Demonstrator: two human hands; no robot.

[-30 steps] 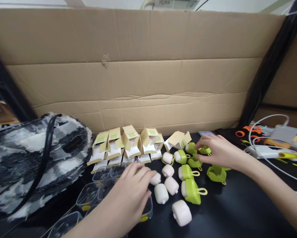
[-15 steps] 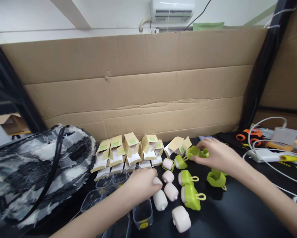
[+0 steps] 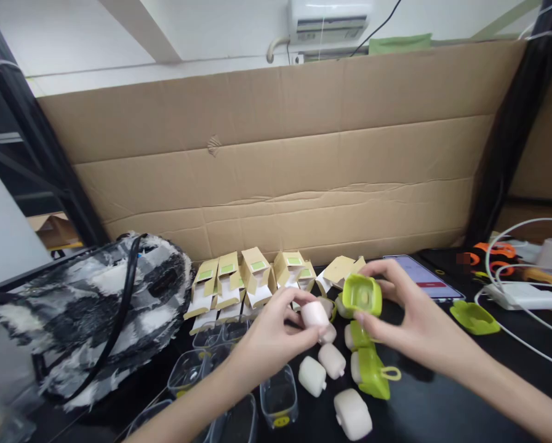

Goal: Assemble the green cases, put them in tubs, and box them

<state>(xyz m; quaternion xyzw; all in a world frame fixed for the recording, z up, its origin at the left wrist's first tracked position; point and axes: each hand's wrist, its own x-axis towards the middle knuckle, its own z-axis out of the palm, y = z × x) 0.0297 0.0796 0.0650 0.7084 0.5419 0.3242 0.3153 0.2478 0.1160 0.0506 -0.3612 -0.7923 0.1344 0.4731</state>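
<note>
My left hand point(image 3: 273, 326) pinches a small pale pink, rounded block point(image 3: 314, 315) between thumb and fingers. My right hand point(image 3: 409, 301) grips a soft green cover point(image 3: 363, 296) by its sides, its hollow opening turned toward me. Cover and block are close but apart. Below them lie a pink block point(image 3: 332, 360), a whitish block point(image 3: 312, 376) and a larger pale block point(image 3: 353, 414). Beside these, a green cover point(image 3: 372, 372) with a loop has a pale block in it. Another filled green cover point(image 3: 356, 335) is partly behind my right hand.
Several opened cardboard boxes point(image 3: 256, 277) line the back. Clear plastic tubs point(image 3: 279, 394) stand at front left, near a shaggy black-and-white bag point(image 3: 114, 307). Rightward are a phone point(image 3: 423, 277), an open green piece point(image 3: 475, 317) and white cables point(image 3: 516, 295). Cardboard point(image 3: 276, 160) walls the back.
My left hand has lifted the pale pink block toward the right hand. The green cover in my right hand now faces me. An open green piece now lies farther right; the view has shifted slightly.
</note>
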